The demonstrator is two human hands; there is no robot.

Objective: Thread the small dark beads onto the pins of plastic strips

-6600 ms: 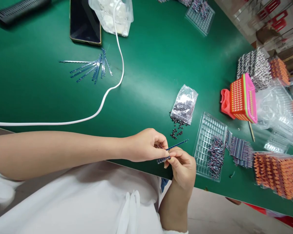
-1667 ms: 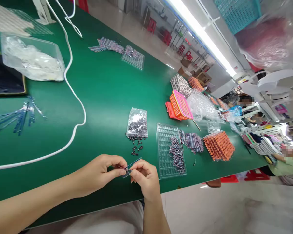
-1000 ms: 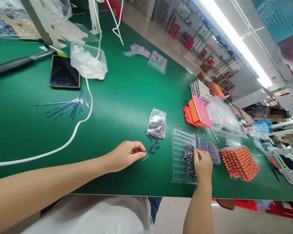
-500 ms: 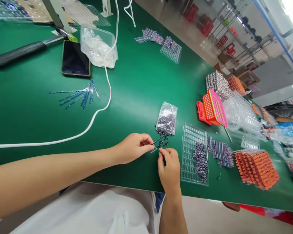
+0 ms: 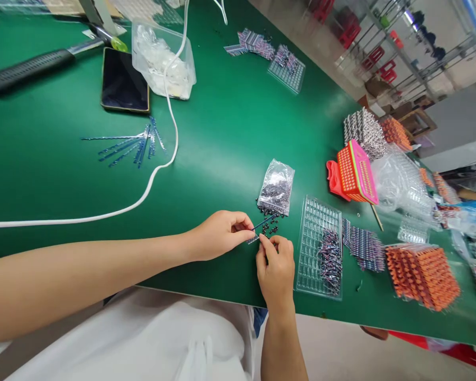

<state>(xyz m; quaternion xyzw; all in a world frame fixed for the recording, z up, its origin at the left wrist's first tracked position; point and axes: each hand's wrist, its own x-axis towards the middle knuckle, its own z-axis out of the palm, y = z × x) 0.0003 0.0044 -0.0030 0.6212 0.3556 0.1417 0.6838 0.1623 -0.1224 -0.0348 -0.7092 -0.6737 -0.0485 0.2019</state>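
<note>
My left hand [image 5: 228, 233] pinches a thin dark blue strip [image 5: 264, 221] that points up and right, with a small patterned piece [image 5: 253, 239] just beneath the fingertips. Close beside it, my right hand [image 5: 275, 262] has its thumb and forefinger pressed together; whatever they hold is too small to make out. Small dark beads [image 5: 270, 227] lie loose beyond the fingertips, at the mouth of a clear bag [image 5: 276, 188] of similar beads. Right of my right hand, a clear ribbed tray [image 5: 311, 248] carries a heap of thin purple-blue pieces [image 5: 330, 262].
Patterned strips [image 5: 365, 248] and an orange stack [image 5: 422, 275] lie at the right, below a pink-rimmed basket [image 5: 355, 172]. A white cable [image 5: 153, 185] crosses the left side, near blue strips [image 5: 127, 145], a phone [image 5: 125, 82], a hammer [image 5: 35, 69] and a plastic tub [image 5: 164, 61].
My right fingertips have come up nearer to the left ones and the held strip. The view has shifted a little, so the table items appear slightly higher.
</note>
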